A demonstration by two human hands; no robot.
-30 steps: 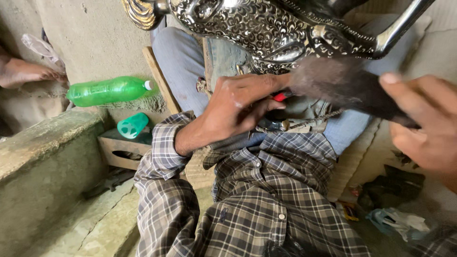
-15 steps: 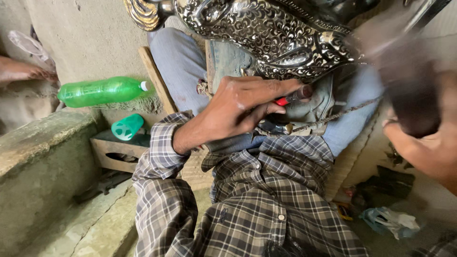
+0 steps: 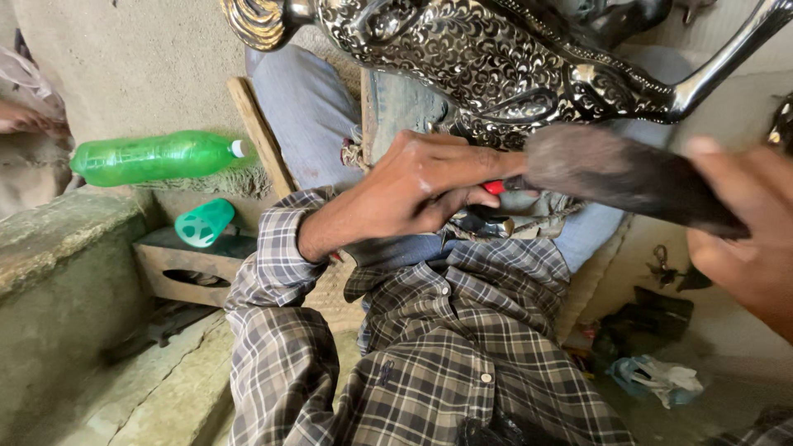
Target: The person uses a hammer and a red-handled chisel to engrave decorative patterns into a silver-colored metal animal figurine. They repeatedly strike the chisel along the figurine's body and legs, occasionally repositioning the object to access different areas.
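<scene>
Hands: left hand [image 3: 421,186] is curled shut around a red-handled tool [image 3: 494,187], knuckles up, just below the metal piece; right hand [image 3: 747,227] is clamped on the end of a brush [image 3: 615,173], blurred at the right edge.
Metal piece: large engraved vessel [image 3: 487,58], dark and silvery with scrollwork all over, fills the top of the view; a gold scroll end [image 3: 260,21] sits at its left and a smooth curved arm [image 3: 727,58] runs off to the upper right. It rests over the lap, above both hands.
Brush: dark, bristly, lying across between the two hands, its left end just beside the left fingers and touching or nearly touching the vessel's underside; which, I cannot tell.
Tool: only a short red part shows past the left fingers; its tip is hidden.
Clothing: plaid shirt [image 3: 429,355] covers the arm and chest below; jeans [image 3: 306,107] show under the vessel.
Ledge: stone ledge [image 3: 58,248] at left.
Bottle: green plastic bottle [image 3: 157,157] lies on its side at left, well apart from the hands.
Cup: small teal cup [image 3: 204,223] lies tipped on a wooden box [image 3: 178,268] just below the bottle.
Rag: pale crumpled rag [image 3: 661,378] on the floor at lower right.
</scene>
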